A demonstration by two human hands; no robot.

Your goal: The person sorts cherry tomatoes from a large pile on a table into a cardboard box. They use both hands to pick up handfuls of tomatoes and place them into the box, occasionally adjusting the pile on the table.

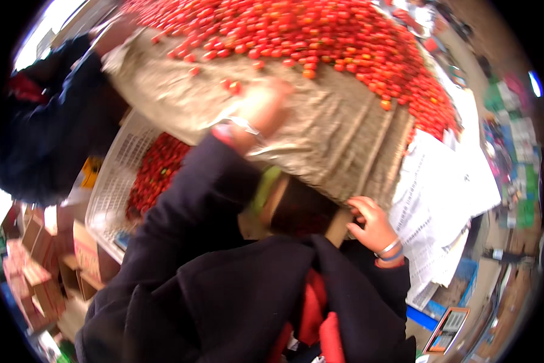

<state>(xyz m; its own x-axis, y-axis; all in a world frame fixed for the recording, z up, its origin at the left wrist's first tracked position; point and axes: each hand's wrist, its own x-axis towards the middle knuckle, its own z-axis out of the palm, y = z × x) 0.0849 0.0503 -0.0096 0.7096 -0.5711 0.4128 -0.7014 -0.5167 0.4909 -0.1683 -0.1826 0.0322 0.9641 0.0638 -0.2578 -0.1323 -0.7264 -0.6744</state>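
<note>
A large heap of cherry tomatoes (308, 31) covers the far part of a table spread with a brown cloth (326, 109). My left hand (269, 102) is blurred over the cloth, close to a few loose tomatoes (234, 87); whether it holds anything cannot be told. At the cloth's near edge, my right hand (369, 224) rests with its fingers apart and nothing seen in them. A white plastic crate (113, 181) with darker red tomatoes (158, 168) stands below the cloth, left of my left forearm.
A co-worker's dark sleeve (79, 72) and hand (117, 34) are at the table's left. White printed sheets (428, 181) hang at the right edge, above a blue crate (456, 290). Cardboard boxes (40, 272) stand at the lower left. A dark opening (303, 206) lies under the cloth's near edge.
</note>
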